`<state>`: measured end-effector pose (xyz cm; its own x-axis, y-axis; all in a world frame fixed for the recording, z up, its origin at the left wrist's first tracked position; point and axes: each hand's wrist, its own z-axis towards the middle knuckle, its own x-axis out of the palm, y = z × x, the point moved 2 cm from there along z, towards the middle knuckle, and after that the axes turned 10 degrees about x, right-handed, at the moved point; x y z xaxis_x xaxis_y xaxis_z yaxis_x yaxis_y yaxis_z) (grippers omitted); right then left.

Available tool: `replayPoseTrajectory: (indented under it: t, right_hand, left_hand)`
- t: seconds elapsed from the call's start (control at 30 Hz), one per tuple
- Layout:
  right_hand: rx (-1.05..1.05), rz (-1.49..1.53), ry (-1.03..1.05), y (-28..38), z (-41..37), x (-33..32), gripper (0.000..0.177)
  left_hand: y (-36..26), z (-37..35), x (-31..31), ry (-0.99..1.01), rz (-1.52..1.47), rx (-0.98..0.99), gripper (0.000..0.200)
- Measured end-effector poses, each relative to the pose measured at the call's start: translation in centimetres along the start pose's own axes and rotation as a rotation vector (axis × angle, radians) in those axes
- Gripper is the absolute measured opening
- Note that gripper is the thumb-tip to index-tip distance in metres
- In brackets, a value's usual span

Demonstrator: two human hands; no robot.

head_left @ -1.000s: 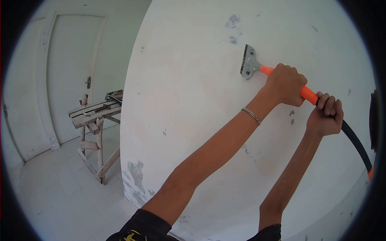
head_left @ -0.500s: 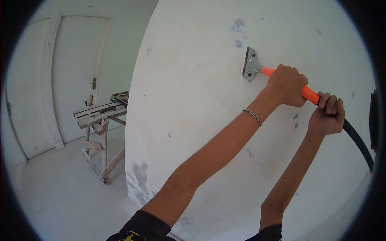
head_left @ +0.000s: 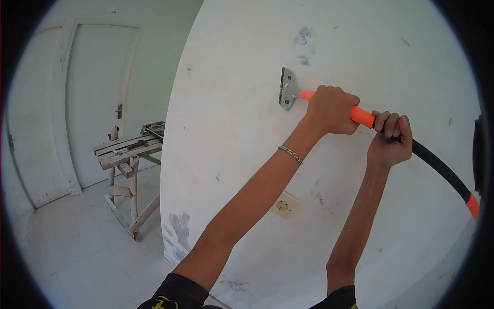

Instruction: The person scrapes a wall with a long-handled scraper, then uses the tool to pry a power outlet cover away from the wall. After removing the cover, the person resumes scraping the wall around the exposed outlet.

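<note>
A long-handled scraper (head_left: 288, 89) has its wide grey metal head near or against the white wall (head_left: 231, 129), below some grey patches. Its handle is orange near the head and black farther back. My left hand (head_left: 332, 109), with a chain bracelet on the wrist, is wrapped round the orange part. Farther back, my right hand (head_left: 391, 138) grips the handle where orange meets black. The black part bends down to the right, to another orange piece at the edge of view.
A wall socket (head_left: 283, 205) sits below my left forearm. At the left stands a rough wooden bench (head_left: 121, 149) with tools on it. Behind it are white doors (head_left: 98, 98) and a tiled floor (head_left: 82, 257). A dark object (head_left: 479, 154) is at the right edge.
Both hands and the scraper have moved left along the wall, with the scraper head also slightly lower. The wall socket has come into view from behind my left arm.
</note>
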<state>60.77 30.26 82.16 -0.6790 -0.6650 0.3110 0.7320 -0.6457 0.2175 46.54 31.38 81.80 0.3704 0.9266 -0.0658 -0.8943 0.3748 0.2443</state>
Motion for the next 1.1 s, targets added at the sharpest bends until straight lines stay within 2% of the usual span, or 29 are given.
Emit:
replayPoseTrajectory:
  t: [0.03,0.1,0.13,0.17,0.23,0.3,0.37,0.4,0.43,0.57,0.6,0.73,0.87,1.0,1.1]
  right_hand:
    - [-0.013,0.004,0.004,0.4,-0.1,-0.6,0.038]
    - [-0.101,0.178,0.148,0.6,0.3,-2.6,0.036]
    - [-0.063,0.348,0.229,-0.9,0.8,-3.5,0.035]
    - [-0.054,0.346,0.223,-1.3,0.7,-2.9,0.035]
    - [0.107,0.134,0.113,-1.8,1.0,-0.4,0.036]
    - [0.119,0.039,0.085,-0.4,0.7,-0.1,0.037]
    - [0.021,0.129,0.068,1.5,1.0,-1.2,0.037]
    - [-0.031,0.167,0.064,2.9,1.1,-2.0,0.038]
    - [-0.084,0.208,0.055,4.1,1.3,-2.7,0.039]
    - [-0.194,0.17,-0.144,5.5,2.9,-3.5,0.04]
    - [-0.22,0.159,-0.208,5.4,3.4,-3.6,0.04]
    - [-0.179,0.156,-0.081,4.1,3.2,-2.1,0.039]
    - [-0.208,0.125,-0.032,5.6,3.0,-1.6,0.039]
    - [-0.106,0.124,-0.067,2.7,3.2,-1.2,0.039]
    - [-0.137,0.121,-0.088,3.8,1.9,-0.5,0.039]
  left_hand:
    - [-0.5,0.2,0.1,-0.008,0.003,0.011,0.022]
    - [-1.8,0.4,0.3,-0.032,-0.022,0.074,0.024]
    - [-1.9,0.5,0.4,0.033,0.047,0.067,0.024]
    - [-1.3,0.0,0.3,0.04,0.043,0.06,0.024]
    - [0.8,-0.3,-0.3,-0.07,0.031,-0.032,0.023]
    - [0.7,-0.5,0.0,-0.024,0.045,-0.056,0.022]
    - [-1.4,0.7,0.5,-0.098,-0.02,0.044,0.02]
    - [-2.9,1.6,0.5,-0.013,-0.033,0.043,0.018]
    - [-4.1,2.4,0.8,-0.025,-0.079,0.085,0.017]
    - [-5.6,4.8,2.3,-0.006,-0.099,0.151,0.017]
    - [-5.5,4.7,2.4,-0.064,-0.108,0.177,0.018]
    - [-4.4,4.4,1.7,-0.064,-0.095,0.148,0.019]
    - [-4.6,4.6,1.9,-0.074,-0.111,0.094,0.021]
    - [-2.7,3.4,1.3,-0.089,-0.096,0.022,0.02]
    - [-3.3,3.0,1.0,-0.075,-0.076,0.055,0.02]
